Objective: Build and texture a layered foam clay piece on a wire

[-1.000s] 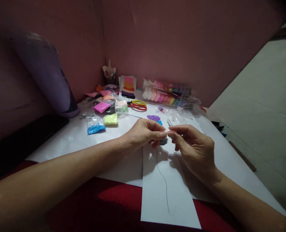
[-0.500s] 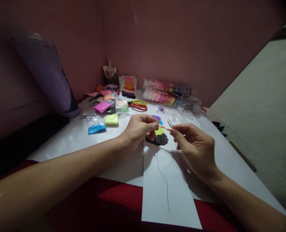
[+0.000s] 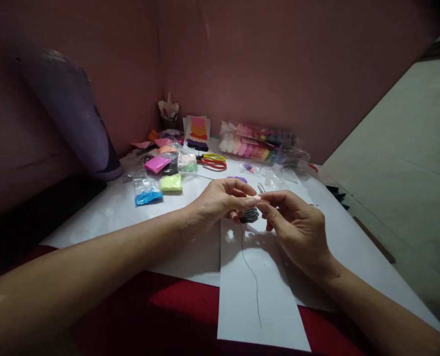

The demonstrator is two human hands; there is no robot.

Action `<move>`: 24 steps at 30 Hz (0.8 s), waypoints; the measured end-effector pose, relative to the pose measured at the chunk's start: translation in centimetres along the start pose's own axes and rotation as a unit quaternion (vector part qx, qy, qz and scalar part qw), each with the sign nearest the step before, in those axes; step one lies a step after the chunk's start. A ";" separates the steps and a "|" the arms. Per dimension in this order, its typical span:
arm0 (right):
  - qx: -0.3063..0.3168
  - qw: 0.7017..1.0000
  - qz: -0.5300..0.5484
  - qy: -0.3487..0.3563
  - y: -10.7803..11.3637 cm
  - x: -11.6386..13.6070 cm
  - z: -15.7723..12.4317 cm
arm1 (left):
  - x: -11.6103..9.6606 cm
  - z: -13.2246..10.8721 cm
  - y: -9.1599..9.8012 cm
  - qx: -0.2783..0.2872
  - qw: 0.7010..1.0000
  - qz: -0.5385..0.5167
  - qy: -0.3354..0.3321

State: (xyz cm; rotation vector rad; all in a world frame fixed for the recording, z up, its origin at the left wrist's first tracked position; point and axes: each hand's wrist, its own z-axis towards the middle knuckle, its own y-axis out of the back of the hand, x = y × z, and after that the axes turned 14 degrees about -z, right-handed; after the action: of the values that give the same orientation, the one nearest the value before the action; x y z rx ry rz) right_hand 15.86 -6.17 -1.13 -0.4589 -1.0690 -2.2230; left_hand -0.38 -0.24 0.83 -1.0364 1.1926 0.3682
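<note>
Your fingertips have just come back together. Half a second ago your left hand [image 3: 223, 200] and right hand [image 3: 297, 217] stood apart with the pale pink strand [image 3: 257, 197] drawn out between them; now the thumb and forefinger of each hand meet closely around it, and only a small bit shows between the tips. Both grips are narrow, pinched on that soft-looking strand, which you hold above the paper sheet [image 3: 264, 306] on the table [image 3: 334, 252]. A second ago the tips were just as close, so you seem to be working the strand itself in the air, pulling it out and gathering it in.

The closing also costs you some view. The yellow-green layer that showed beneath the strand is now almost wholly covered by your left fingers, and the blue one beyond it is hidden. The dark ridged piece [image 3: 250, 215] peeks out below your fingertips, near the top of the thin dark line [image 3: 256, 277] running down the sheet; I cannot tell whether you touch it. The purple piece [image 3: 238, 179] is partly visible behind your left hand, and the silvery tool [image 3: 261, 188] lies just beyond your right fingertips.
</note>
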 end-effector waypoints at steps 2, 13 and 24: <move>0.000 1.000 0.003 0.002 0.0 0.0 0.0 | 0.0 0.1 0.0 -0.005 1.000 0.006 0.004; 0.014 0.998 0.061 -0.015 -0.2 -0.5 -0.2 | 0.3 0.1 0.0 0.042 0.998 0.052 -0.020; 0.000 1.000 0.018 -0.011 0.0 0.1 0.0 | 0.5 0.0 -0.1 0.069 0.997 0.031 -0.023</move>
State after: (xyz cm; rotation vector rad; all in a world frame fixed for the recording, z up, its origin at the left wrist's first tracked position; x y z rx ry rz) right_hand 15.78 -6.20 -1.05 -0.4997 -1.0630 -2.1917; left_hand -0.12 -0.41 0.43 -0.8696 1.1937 0.3508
